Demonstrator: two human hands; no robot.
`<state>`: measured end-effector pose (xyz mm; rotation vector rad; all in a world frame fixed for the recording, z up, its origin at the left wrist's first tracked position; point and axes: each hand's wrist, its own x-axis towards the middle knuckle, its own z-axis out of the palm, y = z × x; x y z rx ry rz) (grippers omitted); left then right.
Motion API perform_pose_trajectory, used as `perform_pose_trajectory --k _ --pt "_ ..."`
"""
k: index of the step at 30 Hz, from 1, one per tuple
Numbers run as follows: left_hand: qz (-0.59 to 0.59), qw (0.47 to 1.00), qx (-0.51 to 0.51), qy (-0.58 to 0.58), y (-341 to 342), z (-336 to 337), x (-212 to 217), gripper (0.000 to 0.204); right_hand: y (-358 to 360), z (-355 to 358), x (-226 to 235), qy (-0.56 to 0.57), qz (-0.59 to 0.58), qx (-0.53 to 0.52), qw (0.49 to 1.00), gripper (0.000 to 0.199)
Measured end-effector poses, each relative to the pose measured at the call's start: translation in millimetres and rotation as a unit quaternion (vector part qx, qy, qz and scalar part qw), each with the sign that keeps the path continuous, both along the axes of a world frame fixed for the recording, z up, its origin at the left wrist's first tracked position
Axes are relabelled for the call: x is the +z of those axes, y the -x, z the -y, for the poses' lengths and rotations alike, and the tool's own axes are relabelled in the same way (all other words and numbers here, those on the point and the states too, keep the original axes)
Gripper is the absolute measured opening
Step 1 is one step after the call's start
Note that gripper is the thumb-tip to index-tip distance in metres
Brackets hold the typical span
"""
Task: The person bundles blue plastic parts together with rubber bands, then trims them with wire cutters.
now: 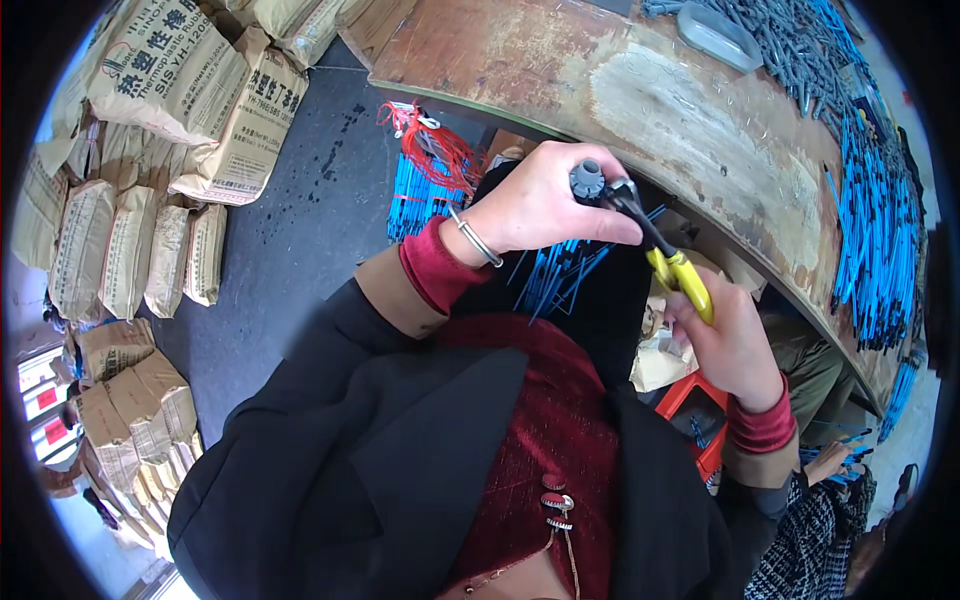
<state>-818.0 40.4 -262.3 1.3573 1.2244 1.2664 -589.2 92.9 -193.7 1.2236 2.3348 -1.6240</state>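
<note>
My left hand (pixel 540 200) is closed around a grey ridged plastic piece (pixel 587 179), round at its near end, held above my lap. Yellow-handled pliers (pixel 690 285) sit in my right hand (pixel 738 340), with its fingers wrapped around the grips. The dark head of the pliers reaches up beside the grey piece, next to my left thumb; whether the jaws grip anything is too small to tell. Thin blue rods (pixel 560 275) with dark ends lie across my lap beneath my left hand.
A worn wooden table (pixel 560 60) spans the far side, bearing a clear plastic tub (pixel 718 38), grey pieces (pixel 790 60) and blue rods (pixel 872 230). Red cords (pixel 445 155) top a rod bundle. Paper sacks (pixel 170 80) stand left; a red crate (pixel 678 398) and another person's hand (pixel 828 462) are right.
</note>
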Motion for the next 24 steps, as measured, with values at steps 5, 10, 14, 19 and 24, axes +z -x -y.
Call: perform_pose_trajectory --k 5,10,14,19,24 --pt "0.11 0.993 -0.038 -0.018 0.8 5.9 0.5 0.041 -11.7 5.5 -42.2 0.1 -0.331 -0.092 0.934 0.036" --pt "0.112 0.993 0.03 -0.03 1.9 7.9 -15.4 0.045 -21.7 6.0 -48.1 0.228 -0.333 -0.146 0.903 0.047" --pt "0.122 0.992 -0.022 0.031 3.4 8.9 -13.9 0.045 -2.4 -7.9 -62.1 -0.52 -0.116 -0.051 0.845 0.048" --pt "0.067 0.998 0.006 0.008 -0.6 12.0 -9.7 0.044 4.0 -15.8 -69.0 -0.693 -0.076 0.06 0.715 0.05" --pt "0.049 0.998 0.029 0.008 -4.1 13.1 -10.5 0.043 11.6 -6.9 -67.5 -0.718 -0.076 0.039 0.691 0.046"
